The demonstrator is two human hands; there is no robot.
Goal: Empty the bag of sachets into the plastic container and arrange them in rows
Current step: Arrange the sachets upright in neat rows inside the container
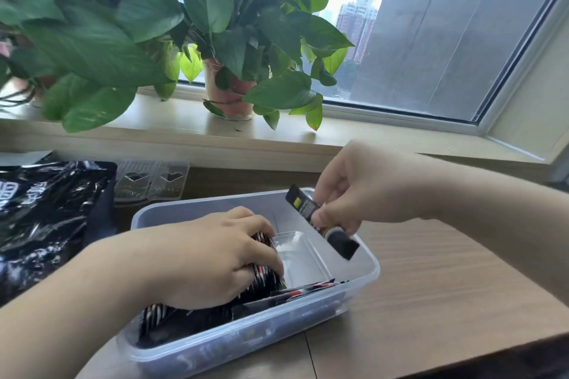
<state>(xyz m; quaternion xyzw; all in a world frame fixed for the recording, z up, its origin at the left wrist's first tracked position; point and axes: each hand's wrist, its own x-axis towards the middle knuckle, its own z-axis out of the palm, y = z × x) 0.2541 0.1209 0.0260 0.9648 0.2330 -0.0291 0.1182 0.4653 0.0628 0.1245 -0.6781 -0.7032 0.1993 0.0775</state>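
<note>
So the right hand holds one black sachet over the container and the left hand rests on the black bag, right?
No. The head view shows the left hand inside the plastic container, gripping a bunch of sachets, not on the black bag. The right hand does hold one sachet over it.

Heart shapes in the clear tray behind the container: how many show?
2. The left heart sits near the black bag; the right heart lies beside it in the clear tray. The bag may hide more of the tray.
</note>
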